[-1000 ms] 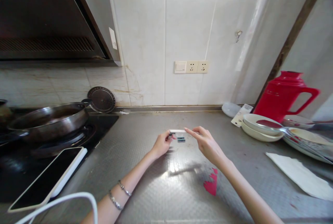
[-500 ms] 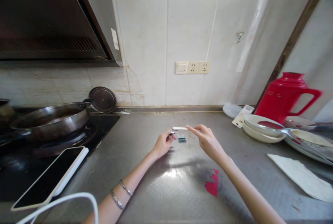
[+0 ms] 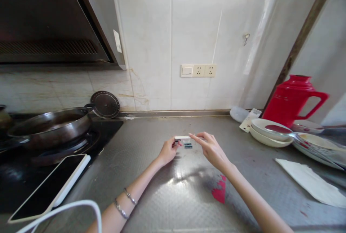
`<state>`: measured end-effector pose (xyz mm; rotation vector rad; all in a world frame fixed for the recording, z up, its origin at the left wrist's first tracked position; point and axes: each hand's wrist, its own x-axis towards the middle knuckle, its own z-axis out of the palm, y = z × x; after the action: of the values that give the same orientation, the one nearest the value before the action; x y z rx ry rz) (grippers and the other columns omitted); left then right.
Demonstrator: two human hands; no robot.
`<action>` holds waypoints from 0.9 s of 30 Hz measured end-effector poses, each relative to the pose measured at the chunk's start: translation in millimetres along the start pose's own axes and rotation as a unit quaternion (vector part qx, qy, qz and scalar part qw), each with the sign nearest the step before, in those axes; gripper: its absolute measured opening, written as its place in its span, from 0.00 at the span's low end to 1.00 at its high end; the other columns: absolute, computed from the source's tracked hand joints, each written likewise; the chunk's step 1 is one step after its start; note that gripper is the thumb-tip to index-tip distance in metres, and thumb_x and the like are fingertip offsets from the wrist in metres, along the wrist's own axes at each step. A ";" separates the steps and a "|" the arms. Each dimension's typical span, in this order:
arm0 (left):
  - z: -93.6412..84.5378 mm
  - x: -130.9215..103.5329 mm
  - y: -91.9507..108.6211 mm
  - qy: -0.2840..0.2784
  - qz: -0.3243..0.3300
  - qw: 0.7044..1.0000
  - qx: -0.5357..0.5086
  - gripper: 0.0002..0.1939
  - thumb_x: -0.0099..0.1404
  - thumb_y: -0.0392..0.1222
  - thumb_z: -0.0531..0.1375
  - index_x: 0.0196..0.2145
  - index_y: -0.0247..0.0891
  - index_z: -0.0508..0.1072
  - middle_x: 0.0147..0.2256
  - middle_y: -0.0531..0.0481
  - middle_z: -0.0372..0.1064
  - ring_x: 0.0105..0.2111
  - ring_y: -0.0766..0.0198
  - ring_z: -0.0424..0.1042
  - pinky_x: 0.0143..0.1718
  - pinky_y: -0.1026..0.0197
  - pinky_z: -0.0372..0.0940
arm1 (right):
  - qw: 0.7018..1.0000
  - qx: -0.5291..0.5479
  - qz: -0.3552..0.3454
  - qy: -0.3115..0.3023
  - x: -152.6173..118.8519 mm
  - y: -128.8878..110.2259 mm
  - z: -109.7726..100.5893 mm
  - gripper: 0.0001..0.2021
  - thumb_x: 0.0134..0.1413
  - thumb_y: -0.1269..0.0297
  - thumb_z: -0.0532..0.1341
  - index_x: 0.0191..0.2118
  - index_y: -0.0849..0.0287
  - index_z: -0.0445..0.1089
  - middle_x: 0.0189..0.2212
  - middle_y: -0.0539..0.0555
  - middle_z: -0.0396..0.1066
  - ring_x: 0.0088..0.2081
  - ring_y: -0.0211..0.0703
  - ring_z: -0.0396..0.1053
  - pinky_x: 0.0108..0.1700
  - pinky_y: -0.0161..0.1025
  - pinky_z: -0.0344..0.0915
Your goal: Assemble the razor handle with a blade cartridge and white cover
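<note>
The two hands work near each other over the counter (image 3: 151,189), a narrow gap between them bridged by a slim white object (image 3: 182,137). The left hand (image 3: 169,152) has its thumb and fingers drawn in on the left end of that object, with something small and dark just under it at the fingertips (too small to make out). The right hand (image 3: 212,150) stretches its index finger to the object's right end, the other fingers partly curled; its thumb is hidden, so whether it pinches or merely touches is unclear. Between the hands, just below the white object, lie small teal-and-dark pieces (image 3: 187,145). Two silver bracelets (image 3: 120,209) circle the left forearm, and a ragged pink patch (image 3: 219,189) shows on the counter beside the inner edge of the right forearm. Well to the left of the left hand, a phone (image 3: 48,189) lies tilted at the edge of the stove, near a white cable (image 3: 78,204), with a metal pan (image 3: 54,126) behind it. To the right of the right hand are stacked bowls (image 3: 270,135), a white sheet (image 3: 309,182) nearer the person, and a red flask (image 3: 289,101) behind the bowls. Beyond both hands, a socket panel (image 3: 198,70) sits on the tiled wall.
</note>
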<state>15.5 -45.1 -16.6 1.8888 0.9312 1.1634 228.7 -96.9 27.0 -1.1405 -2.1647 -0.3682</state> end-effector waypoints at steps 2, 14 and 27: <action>-0.1 -0.3 0.3 -0.004 0.002 1.000 0.001 0.04 0.60 0.34 0.53 0.31 0.36 0.68 0.32 0.48 0.72 0.34 0.63 0.71 0.39 0.62 0.63 | 1.000 -0.003 0.001 0.004 0.3 -0.2 -1.1 0.33 0.50 0.84 0.46 0.59 0.48 0.58 0.40 0.56 0.64 0.39 0.42 0.62 0.44 0.42 0.62; -0.8 -0.4 5.8 -0.004 0.006 1.000 -0.005 0.03 0.60 0.34 0.53 0.30 0.36 0.67 0.31 0.49 0.72 0.34 0.63 0.72 0.39 0.62 0.64 | 0.999 0.020 0.025 0.031 -3.8 5.2 12.3 0.30 0.53 0.82 0.46 0.59 0.48 0.58 0.40 0.56 0.63 0.40 0.43 0.61 0.44 0.43 0.61; 0.5 -0.7 5.8 0.004 0.001 1.000 -0.015 0.02 0.60 0.34 0.54 0.30 0.36 0.66 0.31 0.49 0.71 0.34 0.64 0.72 0.39 0.62 0.64 | 0.999 -0.002 0.009 0.053 -6.5 6.5 17.9 0.29 0.54 0.81 0.47 0.59 0.47 0.57 0.42 0.57 0.64 0.40 0.43 0.62 0.43 0.43 0.60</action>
<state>16.9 -48.6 -12.1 1.8626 0.9105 1.1797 229.2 -88.0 8.9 -1.1172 -2.0605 -0.4154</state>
